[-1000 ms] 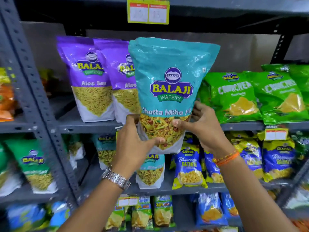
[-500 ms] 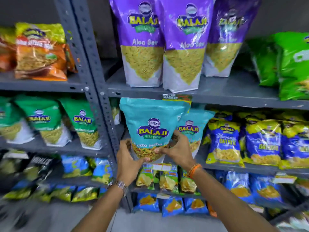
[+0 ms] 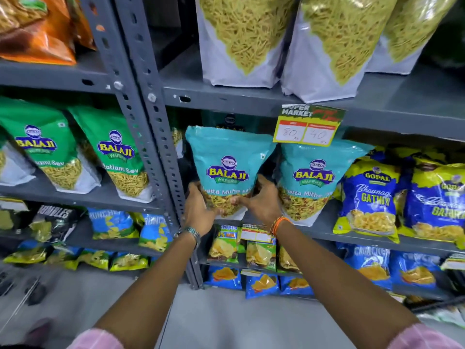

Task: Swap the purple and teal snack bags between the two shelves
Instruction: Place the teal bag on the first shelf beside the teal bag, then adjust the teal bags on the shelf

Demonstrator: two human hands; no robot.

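Observation:
I hold a teal Balaji snack bag (image 3: 227, 161) upright by its lower end, at the left end of the lower shelf (image 3: 324, 229). My left hand (image 3: 198, 212) grips its bottom left and my right hand (image 3: 261, 201) its bottom right. A second teal bag (image 3: 317, 177) stands on that shelf just to the right. On the upper shelf (image 3: 226, 99) stand three purple-bag bottoms (image 3: 244, 41), cut off by the frame's top so only their white bases and yellow windows show.
A perforated grey upright (image 3: 148, 137) stands just left of the held bag. Green Balaji bags (image 3: 113, 149) fill the left bay. Blue Gopal bags (image 3: 370, 195) sit right of the teal ones. A price tag (image 3: 305, 128) hangs from the upper shelf's edge. Small snack packs fill the lowest shelves.
Both hands have carried the teal bag down from the upper shelf to the lower one, beside the other teal bag. The view has dropped and moved closer.

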